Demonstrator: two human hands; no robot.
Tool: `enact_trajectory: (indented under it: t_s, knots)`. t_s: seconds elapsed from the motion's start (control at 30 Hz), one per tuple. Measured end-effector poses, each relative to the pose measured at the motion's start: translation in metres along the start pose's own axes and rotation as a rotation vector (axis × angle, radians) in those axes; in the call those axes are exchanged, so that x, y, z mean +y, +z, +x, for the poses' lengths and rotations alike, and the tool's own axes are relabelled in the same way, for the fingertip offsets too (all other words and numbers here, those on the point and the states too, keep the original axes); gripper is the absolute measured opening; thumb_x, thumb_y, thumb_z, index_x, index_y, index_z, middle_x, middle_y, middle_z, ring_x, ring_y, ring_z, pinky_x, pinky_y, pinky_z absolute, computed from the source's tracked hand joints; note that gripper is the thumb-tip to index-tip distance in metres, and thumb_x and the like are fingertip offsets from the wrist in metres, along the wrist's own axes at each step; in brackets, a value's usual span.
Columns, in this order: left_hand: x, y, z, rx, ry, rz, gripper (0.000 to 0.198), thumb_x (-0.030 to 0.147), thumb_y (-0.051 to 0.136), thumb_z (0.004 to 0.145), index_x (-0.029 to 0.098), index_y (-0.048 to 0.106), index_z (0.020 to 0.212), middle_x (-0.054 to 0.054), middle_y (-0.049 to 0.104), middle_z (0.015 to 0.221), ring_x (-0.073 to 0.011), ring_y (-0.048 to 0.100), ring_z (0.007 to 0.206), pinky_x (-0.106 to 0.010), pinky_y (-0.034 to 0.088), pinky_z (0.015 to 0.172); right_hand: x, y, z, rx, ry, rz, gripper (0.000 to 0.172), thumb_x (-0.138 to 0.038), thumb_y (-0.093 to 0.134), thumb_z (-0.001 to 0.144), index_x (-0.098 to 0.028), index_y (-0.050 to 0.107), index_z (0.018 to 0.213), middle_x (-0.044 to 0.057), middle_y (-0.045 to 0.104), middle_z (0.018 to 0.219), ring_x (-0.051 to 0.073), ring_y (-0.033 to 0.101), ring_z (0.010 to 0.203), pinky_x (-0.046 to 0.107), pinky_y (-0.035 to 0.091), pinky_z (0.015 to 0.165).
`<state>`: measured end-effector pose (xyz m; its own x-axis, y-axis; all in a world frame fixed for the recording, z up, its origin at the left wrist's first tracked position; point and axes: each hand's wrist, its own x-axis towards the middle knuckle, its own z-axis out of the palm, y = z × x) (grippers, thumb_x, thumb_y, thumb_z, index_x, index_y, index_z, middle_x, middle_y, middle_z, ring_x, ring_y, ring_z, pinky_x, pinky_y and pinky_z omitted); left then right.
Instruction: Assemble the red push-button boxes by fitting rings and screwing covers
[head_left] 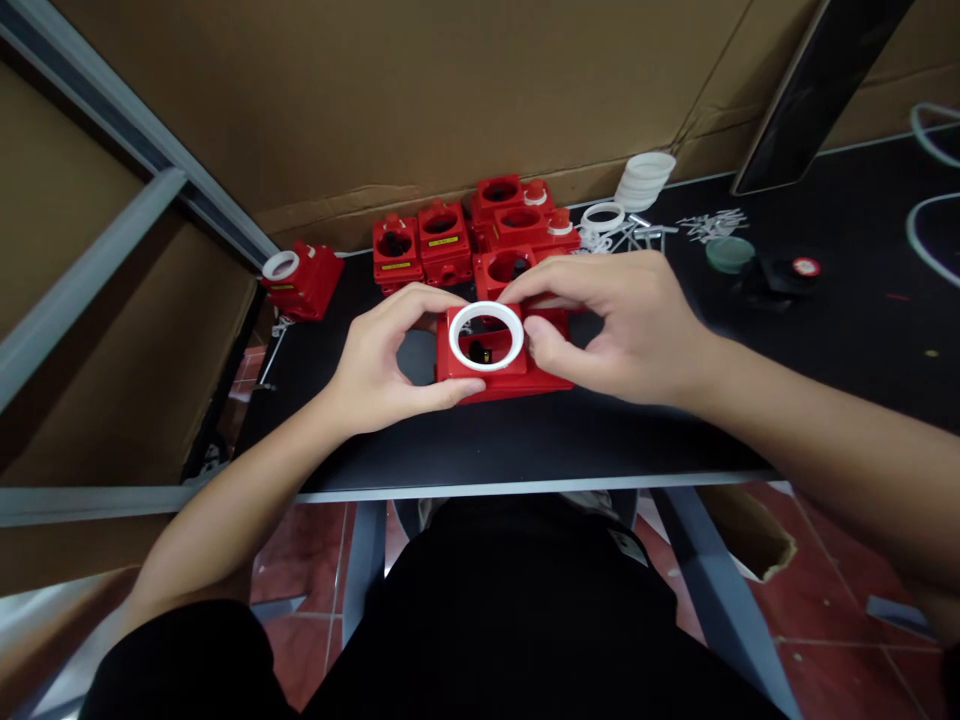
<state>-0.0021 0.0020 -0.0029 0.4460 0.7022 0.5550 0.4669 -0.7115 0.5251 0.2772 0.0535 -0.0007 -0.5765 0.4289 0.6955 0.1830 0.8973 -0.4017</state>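
Observation:
A red plastic box lies on the black tabletop in front of me. A white ring sits over its round opening, and a small dark part with a brassy spot shows inside. My left hand grips the box's left end, thumb on the near side and fingers on the far side. My right hand is closed at the ring's right edge, thumb and index finger against it. Whether the ring is fully seated, I cannot tell. The right hand hides part of the box's right end.
Several red boxes stand at the back, and another with a white ring at the left. Stacked white rings, scattered screws, a greenish round disc and a black part with a red-rimmed cap lie to the right.

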Motion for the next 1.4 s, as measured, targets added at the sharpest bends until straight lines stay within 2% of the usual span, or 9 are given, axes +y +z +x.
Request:
enact_trajectory:
  t_s: [0.17,0.47,0.63,0.77,0.93,1.1,1.27,1.4]
  knots:
    - [-0.0072,0.0004,0.0008,0.013,0.016,0.024,0.061,0.056,0.103,0.086,0.020,0.077,0.128,-0.010,0.084,0.122,-0.0256,0.081,0.106,-0.038,0.069,0.092,0.0018,0.0052,-0.0030,-0.005,-0.080,-0.097,0.027,-0.024,0.074,0.094,-0.017,0.080,0.119,0.010,0.087,0.107,0.024,0.082,0.085,0.036,0.065,0.074]
    - [0.0001,-0.0012,0.0004,-0.004,0.027,0.018,0.062,0.056,0.103,0.086,0.021,0.077,0.131,-0.011,0.083,0.127,-0.0270,0.081,0.109,-0.040,0.068,0.094,0.0046,0.0011,-0.0026,0.019,-0.018,-0.079,0.019,-0.019,0.070,0.103,-0.026,0.083,0.114,0.002,0.088,0.104,0.022,0.082,0.087,0.036,0.063,0.079]
    - [-0.0035,-0.0006,0.0017,0.014,0.030,0.038,0.060,0.057,0.101,0.088,0.021,0.076,0.128,-0.011,0.083,0.123,-0.0264,0.080,0.107,-0.040,0.067,0.093,0.0058,0.0038,-0.0032,-0.045,-0.074,-0.069,0.028,-0.023,0.069,0.099,-0.022,0.079,0.125,0.009,0.087,0.116,0.027,0.084,0.097,0.040,0.067,0.085]
    - [-0.0040,-0.0003,0.0019,0.013,0.040,0.051,0.057,0.055,0.101,0.087,0.022,0.076,0.126,-0.010,0.083,0.122,-0.0265,0.080,0.106,-0.041,0.067,0.093,0.0016,0.0071,-0.0036,-0.025,-0.096,-0.108,0.031,-0.023,0.072,0.095,-0.019,0.077,0.125,0.012,0.086,0.116,0.028,0.084,0.098,0.040,0.068,0.084]
    - [-0.0040,-0.0007,0.0011,0.017,0.031,0.045,0.058,0.057,0.102,0.087,0.022,0.076,0.126,-0.010,0.083,0.122,-0.0268,0.080,0.107,-0.040,0.067,0.093,-0.0008,0.0071,-0.0034,-0.003,-0.102,-0.144,0.026,-0.022,0.073,0.095,-0.019,0.078,0.121,0.010,0.088,0.112,0.026,0.085,0.094,0.037,0.068,0.081]
    - [-0.0025,0.0003,0.0018,-0.016,0.094,0.061,0.058,0.056,0.102,0.088,0.021,0.076,0.127,-0.010,0.084,0.125,-0.0275,0.081,0.110,-0.041,0.066,0.097,0.0072,0.0030,-0.0037,0.005,-0.093,-0.168,0.018,-0.018,0.068,0.100,-0.024,0.080,0.113,0.002,0.088,0.102,0.022,0.082,0.085,0.036,0.064,0.077]
    - [-0.0038,0.0001,0.0018,0.007,0.059,0.082,0.059,0.058,0.101,0.088,0.021,0.076,0.127,-0.010,0.084,0.124,-0.0272,0.081,0.109,-0.040,0.066,0.094,0.0054,0.0010,-0.0027,-0.099,-0.061,-0.084,0.032,-0.024,0.066,0.097,-0.024,0.077,0.127,0.009,0.086,0.118,0.028,0.082,0.098,0.042,0.066,0.085]
    - [-0.0056,-0.0008,0.0008,0.005,0.025,0.099,0.061,0.062,0.100,0.087,0.022,0.076,0.126,-0.011,0.084,0.124,-0.0275,0.080,0.109,-0.042,0.066,0.096,-0.0016,0.0058,-0.0031,-0.078,-0.036,-0.081,0.040,-0.027,0.070,0.092,-0.022,0.073,0.132,0.010,0.085,0.120,0.027,0.082,0.094,0.039,0.065,0.080]
